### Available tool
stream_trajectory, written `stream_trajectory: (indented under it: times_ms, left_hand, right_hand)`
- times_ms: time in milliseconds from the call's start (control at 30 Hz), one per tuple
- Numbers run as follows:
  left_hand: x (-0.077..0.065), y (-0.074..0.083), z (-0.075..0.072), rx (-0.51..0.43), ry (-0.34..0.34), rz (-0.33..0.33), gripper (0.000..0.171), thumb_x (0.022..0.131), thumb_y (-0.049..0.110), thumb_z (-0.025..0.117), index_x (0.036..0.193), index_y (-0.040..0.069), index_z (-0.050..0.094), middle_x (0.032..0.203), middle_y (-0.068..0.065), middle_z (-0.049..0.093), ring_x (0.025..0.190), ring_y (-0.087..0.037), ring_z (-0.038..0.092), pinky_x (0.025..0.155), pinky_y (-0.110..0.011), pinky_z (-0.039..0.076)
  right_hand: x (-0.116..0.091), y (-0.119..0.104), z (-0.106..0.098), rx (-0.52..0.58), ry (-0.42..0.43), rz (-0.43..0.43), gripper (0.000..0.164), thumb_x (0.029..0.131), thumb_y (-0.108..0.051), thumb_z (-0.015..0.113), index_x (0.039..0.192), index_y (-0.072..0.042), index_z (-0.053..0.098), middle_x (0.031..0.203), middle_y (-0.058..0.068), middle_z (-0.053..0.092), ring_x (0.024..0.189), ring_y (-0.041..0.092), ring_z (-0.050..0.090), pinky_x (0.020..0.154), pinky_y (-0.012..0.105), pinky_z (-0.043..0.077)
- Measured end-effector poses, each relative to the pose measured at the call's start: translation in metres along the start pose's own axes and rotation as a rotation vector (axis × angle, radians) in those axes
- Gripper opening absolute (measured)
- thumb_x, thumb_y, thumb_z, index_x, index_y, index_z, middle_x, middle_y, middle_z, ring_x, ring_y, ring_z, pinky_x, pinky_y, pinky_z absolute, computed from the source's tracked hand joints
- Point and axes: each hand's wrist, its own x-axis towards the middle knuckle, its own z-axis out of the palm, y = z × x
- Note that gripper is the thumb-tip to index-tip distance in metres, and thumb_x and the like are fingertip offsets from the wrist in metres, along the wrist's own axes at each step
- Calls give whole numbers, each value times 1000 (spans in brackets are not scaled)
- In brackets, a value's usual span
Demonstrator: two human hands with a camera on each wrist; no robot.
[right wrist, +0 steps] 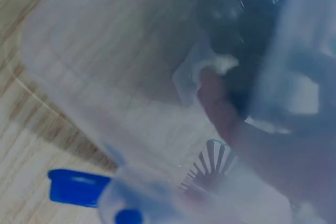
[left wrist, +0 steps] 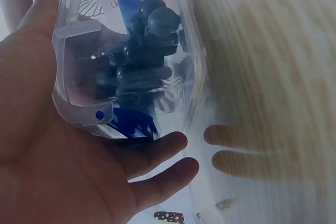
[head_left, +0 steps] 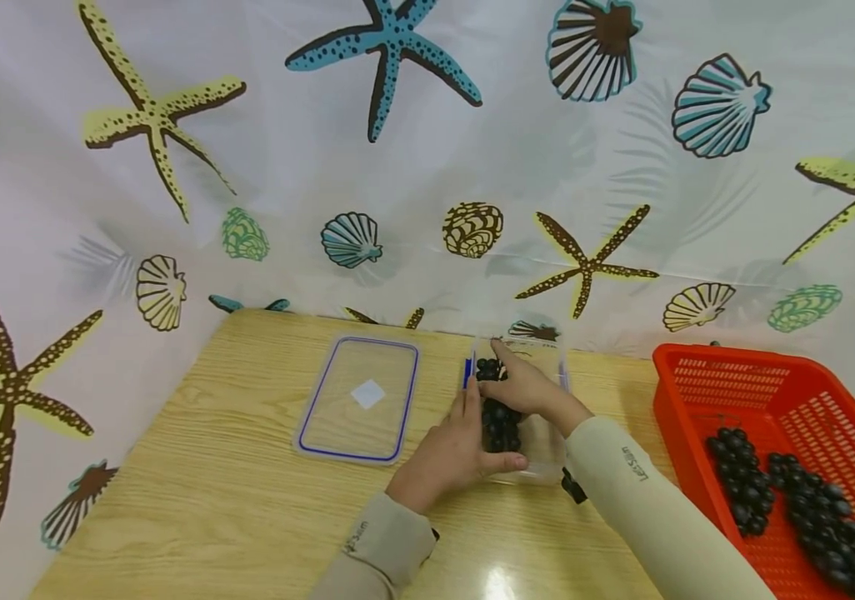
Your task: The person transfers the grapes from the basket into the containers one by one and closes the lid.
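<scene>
Lying partly beneath right grip [head_left: 530, 388], dark grapes [head_left: 501, 425]

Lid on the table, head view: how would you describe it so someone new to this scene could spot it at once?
On the wooden table, find the clear container with dark grapes inside. Just left of it lies the lid, a flat, see-through rectangle. Unlike the container, it has a continuous blue outline and a white diamond-shaped patch near its middle.
</scene>
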Motion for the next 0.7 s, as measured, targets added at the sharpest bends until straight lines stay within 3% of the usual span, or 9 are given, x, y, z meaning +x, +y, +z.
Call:
stream_trajectory:
  times_ms: [133,267,333,367,467,567,633,700]
  left_hand:
    - [0,0,0,-6,-1,-4,126,85,71,66,161,8,-12,165,-24,4,137,-47,41,104,-58,40]
    - [0,2,-1,-1,2,-4,125,85,70,66,161,7,-11,165,-25,7,133,-49,45,102,-58,42]
    - [-1,3,-1,4,2,-4,125,85,71,66,161,7,-11,165,-26,8,131,-49,46,101,-57,43]
    - [-1,3,-1,7,1,-5,125,85,71,65,161,7,-11,165,-26,8,131,-50,46,100,-57,44]
    - [-1,3,-1,6,0,-12,125,85,71,66,161,7,-10,165,-26,7,132,-50,45,99,-56,45]
    - [-2,4,-2,0,5,-17,126,84,72,66,161,8,-10,165,-25,7,133,-49,45,99,-56,45]
    - [-2,4,-2,-7,10,-14,127,83,71,67,161,7,-10,165,-25,7,134,-49,43,101,-56,44]
    - [-2,3,-2,-8,8,-8,128,83,71,68,161,7,-10,165,-24,6,136,-48,42,102,-55,43]
  right_hand:
    - [2,4,0,-53,34,-42,64,104,-30,57,156,0,34,156,25,37,134,44,45,105,57,40]
    - [-2,8,-2,-43,80,-73,58,104,-20,58,154,0,39,154,24,40,139,45,38,108,61,34]
    - [-7,8,-3,-33,97,-55,62,102,-17,59,157,-1,33,154,25,39,138,46,39,107,62,35]
    - [-11,7,-3,-25,97,-30,66,102,-17,60,158,-1,29,151,26,43,130,45,49,103,61,40]
    - [-22,1,-2,7,63,98,81,100,-19,63,163,-5,13,137,28,55,95,39,67,81,53,56]
    - [-29,-4,2,67,-32,200,90,100,-23,64,163,-8,2,116,25,65,61,31,64,54,43,57]
    - [-31,-6,6,142,-86,226,93,99,-22,64,163,-9,-2,114,26,64,64,31,68,53,40,57]
    - [-30,-5,10,228,-110,218,95,98,-18,64,163,-9,-6,125,31,58,67,33,70,55,40,58]
